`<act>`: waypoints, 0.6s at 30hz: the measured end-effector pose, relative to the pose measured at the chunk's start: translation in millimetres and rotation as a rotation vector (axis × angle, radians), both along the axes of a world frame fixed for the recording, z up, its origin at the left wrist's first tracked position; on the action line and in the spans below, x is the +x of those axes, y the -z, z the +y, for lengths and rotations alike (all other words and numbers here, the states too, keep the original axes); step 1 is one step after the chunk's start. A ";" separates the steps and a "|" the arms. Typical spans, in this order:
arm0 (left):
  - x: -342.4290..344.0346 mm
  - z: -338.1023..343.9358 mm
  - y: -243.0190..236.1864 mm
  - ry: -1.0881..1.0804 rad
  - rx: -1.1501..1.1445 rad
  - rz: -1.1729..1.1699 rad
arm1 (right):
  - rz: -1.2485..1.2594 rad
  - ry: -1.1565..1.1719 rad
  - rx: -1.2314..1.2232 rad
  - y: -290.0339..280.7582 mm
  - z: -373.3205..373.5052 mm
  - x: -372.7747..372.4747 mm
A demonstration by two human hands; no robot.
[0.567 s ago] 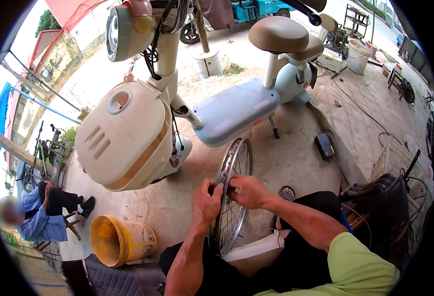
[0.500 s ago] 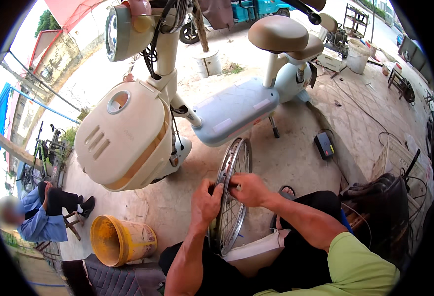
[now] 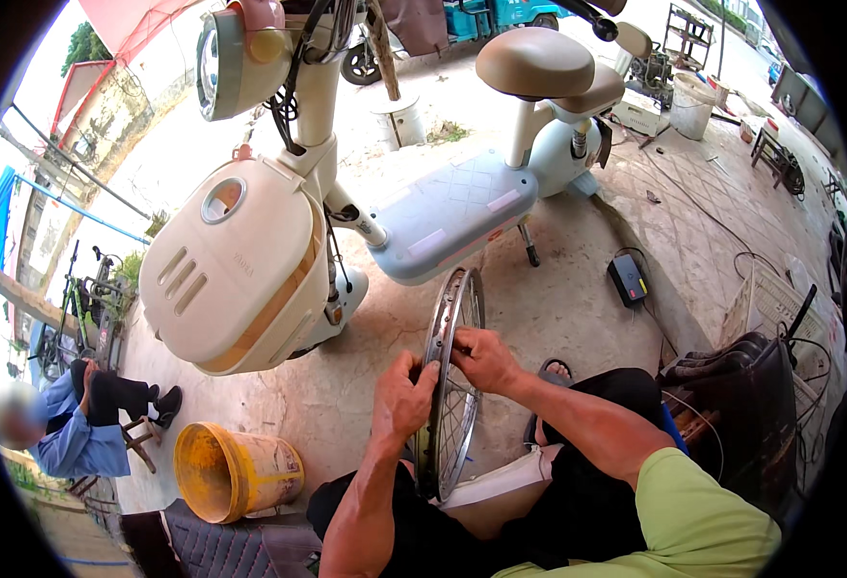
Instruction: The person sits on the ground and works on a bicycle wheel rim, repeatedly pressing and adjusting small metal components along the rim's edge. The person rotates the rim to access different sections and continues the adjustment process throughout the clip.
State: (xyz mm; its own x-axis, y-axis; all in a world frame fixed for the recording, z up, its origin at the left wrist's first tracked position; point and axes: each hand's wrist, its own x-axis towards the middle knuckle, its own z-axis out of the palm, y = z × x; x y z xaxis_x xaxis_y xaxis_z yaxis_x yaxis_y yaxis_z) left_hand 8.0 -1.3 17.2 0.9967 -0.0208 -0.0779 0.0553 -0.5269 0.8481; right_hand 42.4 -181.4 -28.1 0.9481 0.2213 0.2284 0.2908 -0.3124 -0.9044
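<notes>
A bare spoked wheel (image 3: 430,438), with a metal rim and no tyre on it, stands upright between my knees, its lower edge by a white cloth-like piece (image 3: 501,479) on my lap. My left hand (image 3: 406,395) is closed on the left side of the rim, thumb pressed against its outer face. From the other side my right hand (image 3: 486,360) pinches at the rim's inner edge, beside the spokes. Its fingertips are partly hidden by the rim, so I cannot tell whether a small part sits between them.
A cream and pale-blue electric scooter (image 3: 452,214) stands just ahead. A yellow-stained bucket (image 3: 240,472) lies on its side at left, near a seated person (image 3: 77,414). On the right are a black box (image 3: 628,279) with a cable, a dark bag (image 3: 741,405) and a crate (image 3: 780,318).
My right hand has shifted slightly up along the rim, its fingers more curled. The left hand keeps its hold, and the whole view has drifted a little.
</notes>
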 end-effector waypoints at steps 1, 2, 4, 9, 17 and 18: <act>-0.8 -1.3 -2.8 0.006 0.004 0.001 | -0.030 0.013 -0.020 3.3 -1.3 -0.3; -1.1 -2.4 -4.4 0.011 0.009 0.002 | -0.060 0.026 -0.041 5.8 -2.6 -0.8; -0.9 -2.9 -4.1 0.022 0.011 -0.005 | -0.103 0.047 -0.055 5.7 -2.0 -2.2; -0.2 -0.8 -4.4 0.030 0.020 0.007 | -0.148 0.081 -0.038 2.3 2.6 -4.4; -0.5 -0.1 -0.9 0.048 0.014 -0.007 | -0.047 0.183 -0.090 -1.5 -2.3 1.5; -0.6 -0.8 -1.6 0.049 0.011 -0.006 | -0.012 0.232 -0.120 -3.5 -3.9 2.0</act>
State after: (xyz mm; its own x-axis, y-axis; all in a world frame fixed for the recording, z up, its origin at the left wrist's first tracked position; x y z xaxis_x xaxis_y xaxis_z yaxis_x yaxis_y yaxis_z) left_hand 7.4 -2.1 18.8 0.9950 -0.0691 -0.0724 0.0239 -0.5385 0.8423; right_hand 44.4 -185.3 -24.5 0.9739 0.0247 0.2254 0.2097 -0.4768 -0.8536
